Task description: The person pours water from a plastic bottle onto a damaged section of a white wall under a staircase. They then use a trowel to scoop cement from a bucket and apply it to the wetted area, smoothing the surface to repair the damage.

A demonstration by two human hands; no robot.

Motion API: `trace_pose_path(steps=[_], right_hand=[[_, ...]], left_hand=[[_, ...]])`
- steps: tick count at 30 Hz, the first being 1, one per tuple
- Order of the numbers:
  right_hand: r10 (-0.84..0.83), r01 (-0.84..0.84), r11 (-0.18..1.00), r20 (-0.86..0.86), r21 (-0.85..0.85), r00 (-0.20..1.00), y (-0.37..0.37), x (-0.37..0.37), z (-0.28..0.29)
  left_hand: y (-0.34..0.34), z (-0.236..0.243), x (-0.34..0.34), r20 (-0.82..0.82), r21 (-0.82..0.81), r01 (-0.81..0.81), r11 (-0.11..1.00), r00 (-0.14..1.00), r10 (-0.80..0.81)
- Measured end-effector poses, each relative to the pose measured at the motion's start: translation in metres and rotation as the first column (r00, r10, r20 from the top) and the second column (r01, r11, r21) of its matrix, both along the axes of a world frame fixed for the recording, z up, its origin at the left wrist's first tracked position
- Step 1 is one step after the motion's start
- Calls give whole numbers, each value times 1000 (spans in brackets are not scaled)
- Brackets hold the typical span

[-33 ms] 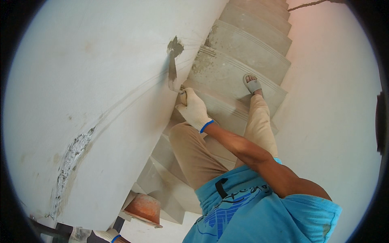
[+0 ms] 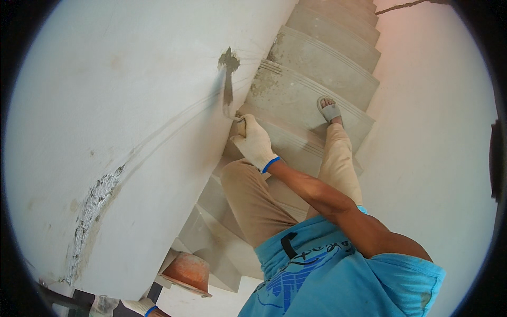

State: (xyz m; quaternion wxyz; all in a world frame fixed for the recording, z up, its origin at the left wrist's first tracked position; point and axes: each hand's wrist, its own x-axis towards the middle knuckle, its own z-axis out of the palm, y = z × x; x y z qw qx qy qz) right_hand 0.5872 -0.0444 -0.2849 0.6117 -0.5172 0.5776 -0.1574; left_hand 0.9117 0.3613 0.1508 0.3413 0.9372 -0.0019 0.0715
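Note:
My right hand (image 2: 254, 141), in a cream knitted glove with a blue cuff, is closed round the handle of a pointing trowel (image 2: 228, 94). The narrow blade lies close along the white wall (image 2: 158, 68), its tip by a damp grey mortar patch (image 2: 229, 59). I cannot tell if the tip touches the patch. At the lower left edge, my left hand (image 2: 138, 306) wears the same kind of glove. Most of it is cut off by the frame, its fingers are not clear, and it sits near the wall's end and some clear plastic (image 2: 104, 306).
A mortar-stained orange bucket (image 2: 187, 272) stands low beside the wall. Concrete stairs (image 2: 311, 87) climb away, with my sandalled foot (image 2: 330, 110) on one step. A long rough chase (image 2: 94, 216) scars the wall at left. Another white wall (image 2: 433, 132) bounds the stairs at right.
My right hand and the trowel have shifted very slightly to the right, and the blade's angle has turned a little. The left hand looks unmoved.

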Motion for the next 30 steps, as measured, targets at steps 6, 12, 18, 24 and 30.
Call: trace_pose_path(steps=[6, 12, 18, 24, 30], right_hand=[[-117, 117, 993, 6, -32, 993, -15, 7, -25], [-100, 97, 994, 44, 53, 994, -20, 25, -15], [-91, 85, 995, 114, 54, 989, -8, 30, 20], [-80, 75, 996, 165, 40, 983, -1, -2, 22], [-144, 140, 989, 87, 56, 986, -17, 3, -30]], left_hand=[[15, 3, 8, 13, 29, 31, 999, 999, -32], [7, 0, 6, 6, -32, 0, 999, 1000, 0], [3, 1, 7, -25, -48, -41, 998, 999, 40], [17, 3, 14, -10, -36, -18, 999, 1000, 18], [4, 2, 7, 3, 3, -17, 1000, 1000, 17]])
